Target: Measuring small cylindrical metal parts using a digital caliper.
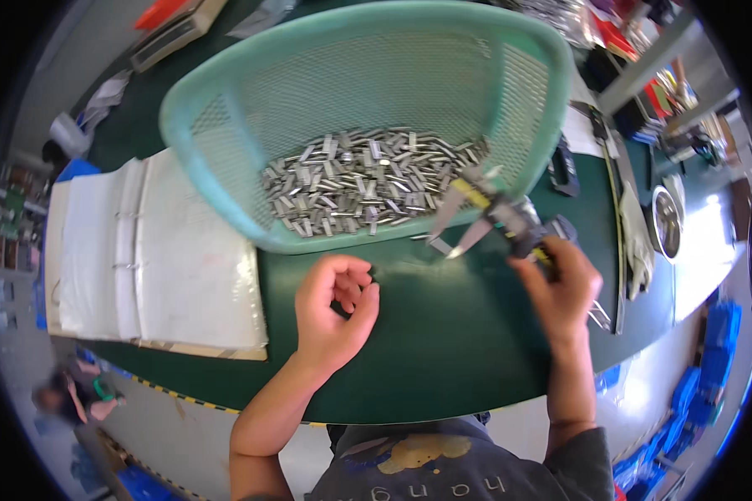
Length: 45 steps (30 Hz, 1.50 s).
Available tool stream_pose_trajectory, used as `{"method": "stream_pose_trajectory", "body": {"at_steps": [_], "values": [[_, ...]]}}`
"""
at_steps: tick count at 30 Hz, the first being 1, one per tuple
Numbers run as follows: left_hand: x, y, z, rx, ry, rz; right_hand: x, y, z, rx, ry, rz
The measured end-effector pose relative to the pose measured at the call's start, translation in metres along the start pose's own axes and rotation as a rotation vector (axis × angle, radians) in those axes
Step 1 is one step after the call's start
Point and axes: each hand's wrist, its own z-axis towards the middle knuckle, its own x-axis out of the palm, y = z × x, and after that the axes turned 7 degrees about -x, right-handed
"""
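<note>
My right hand (560,288) grips a digital caliper (510,221) with a dark body. The caliper's jaws are spread and point left, near the front rim of a green plastic basket (376,240). By the jaw tips is a small bright metal piece (439,245); whether they touch it I cannot tell. My left hand (334,309) hovers over the table before the basket, fingers curled and thumb close to the fingertips. Anything pinched there is too small or hidden to make out. Many short shiny metal pieces (359,184) are heaped in the basket.
An open ring binder (192,259) with plastic sleeves lies left on the dark green table (426,359). Right of the basket are a black tool (564,167), a long metal ruler (618,225), a pale glove (637,250) and a metal bowl (667,221). A person (75,392) is at lower left.
</note>
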Motion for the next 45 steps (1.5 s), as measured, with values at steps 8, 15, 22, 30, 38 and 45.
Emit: {"method": "stream_pose_trajectory", "body": {"at_steps": [8, 15, 22, 30, 38, 45], "values": [[-0.024, -0.004, 0.031, 0.268, -0.421, 0.547, 0.0, -0.006, 0.01, -0.094, -0.129, -0.094], [-0.018, 0.002, 0.029, 0.295, -0.357, 0.681, 0.004, -0.004, -0.005, -0.104, -0.041, 0.06], [-0.014, -0.003, 0.031, 0.28, -0.278, 0.698, 0.0, -0.003, -0.002, -0.073, -0.05, 0.12], [0.012, -0.007, 0.022, 0.573, -0.128, 0.688, -0.009, 0.001, 0.001, -0.063, -0.018, 0.097], [0.032, -0.01, 0.039, 0.737, 0.106, 1.025, -0.005, 0.006, -0.005, -0.139, -0.019, 0.089], [0.036, -0.011, 0.045, 0.71, 0.164, 1.009, -0.011, 0.008, -0.008, -0.175, -0.028, 0.067]]}}
